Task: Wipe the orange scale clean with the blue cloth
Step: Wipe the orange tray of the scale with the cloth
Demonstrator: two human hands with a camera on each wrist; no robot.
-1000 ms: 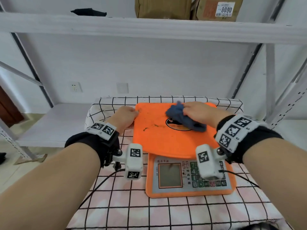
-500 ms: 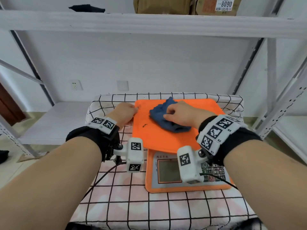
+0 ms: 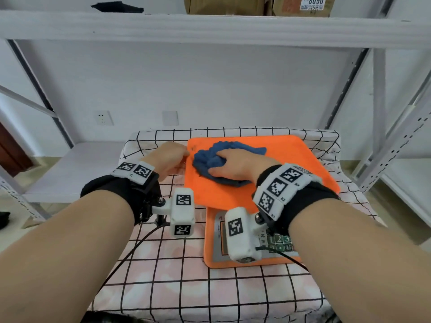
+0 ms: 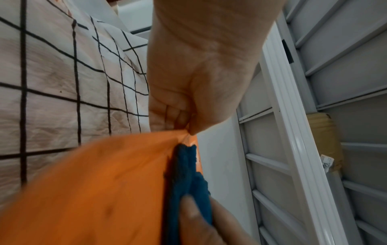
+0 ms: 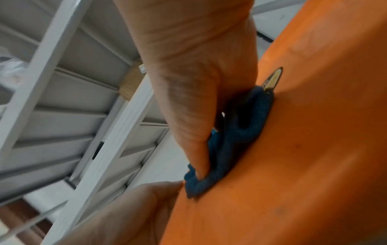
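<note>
Sliding from centre frame toward the left, the right hand (image 3: 235, 165) is pressing the bunched blue cloth (image 3: 211, 159) across the orange scale (image 3: 291, 169), nearing remaining specks; left hand (image 3: 168, 158) is pinching its edge.

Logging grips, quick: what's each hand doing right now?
Left hand: pinches the scale platform's edge.
Right hand: presses the cloth on the platform, fingers curled into it.
</note>
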